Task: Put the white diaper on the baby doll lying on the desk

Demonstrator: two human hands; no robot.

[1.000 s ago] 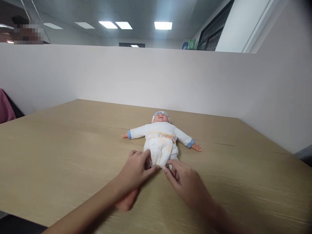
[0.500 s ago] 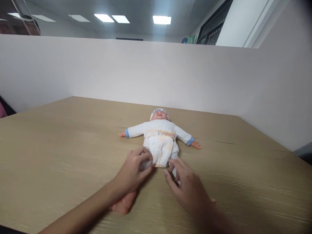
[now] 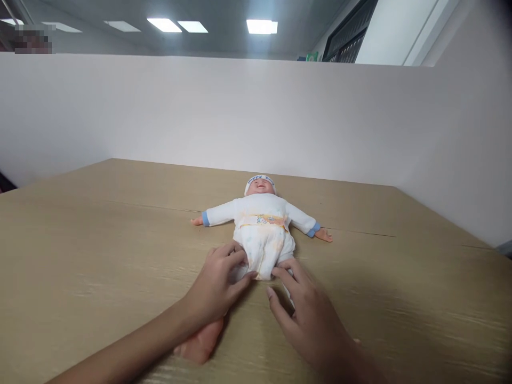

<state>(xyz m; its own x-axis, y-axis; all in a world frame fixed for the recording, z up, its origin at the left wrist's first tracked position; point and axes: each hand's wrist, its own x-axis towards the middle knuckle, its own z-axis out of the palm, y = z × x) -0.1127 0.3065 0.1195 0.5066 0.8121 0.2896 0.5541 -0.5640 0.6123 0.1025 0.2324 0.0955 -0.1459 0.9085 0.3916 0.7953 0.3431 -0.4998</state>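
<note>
A baby doll (image 3: pixel 261 202) lies on its back with its head at the far end and both arms spread. It wears a white top with blue cuffs, a printed headband (image 3: pixel 261 180) and a white diaper (image 3: pixel 262 245) with a patterned front band. My left hand (image 3: pixel 220 277) has its fingers curled at the left leg edge of the diaper, thumb at the bottom edge. At the right leg edge, the fingertips of my right hand (image 3: pixel 302 298) touch the diaper, with the thumb held apart. One doll foot (image 3: pixel 202 341) shows under my left wrist; my right hand mostly hides the other leg.
The doll lies on a wide wooden table (image 3: pixel 100 256) with thin seams across its surface. A white partition (image 3: pixel 256 112) rises behind the far edge and continues on the right. Beyond it are ceiling lights (image 3: pixel 262 26) and a blurred-out patch at upper left.
The view has shifted slightly. My right thumb and index finger are a little farther apart, and the right hand sits slightly lower. My left hand stays at the diaper's edge.
</note>
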